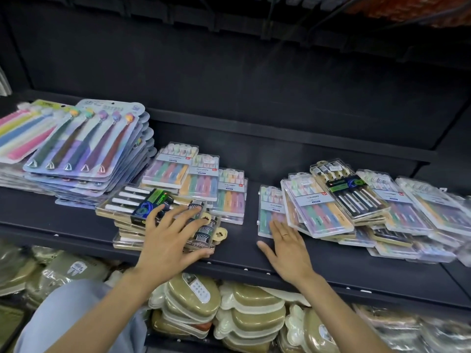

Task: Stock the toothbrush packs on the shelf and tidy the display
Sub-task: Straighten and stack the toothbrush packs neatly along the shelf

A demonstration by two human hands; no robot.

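Observation:
On the dark shelf (76, 220), my left hand (173, 238) rests flat, fingers spread, on a stack of black-and-green toothbrush packs (132, 202). My right hand (288, 248) lies open, its fingertips touching a pastel toothbrush pack (270, 207) at the left end of a loose, slanted heap of packs (369, 207). A black-and-green pack (344, 187) tops that heap. Behind my left hand stand neater piles of pastel packs (198, 174).
Tall stacks of large carded toothbrush sets (84, 143) fill the shelf's left end. The shelf below holds olive-coloured packaged goods (229, 309). A bare gap of shelf (244, 240) lies between my hands. The upper shelf edge (280, 128) runs close behind the packs.

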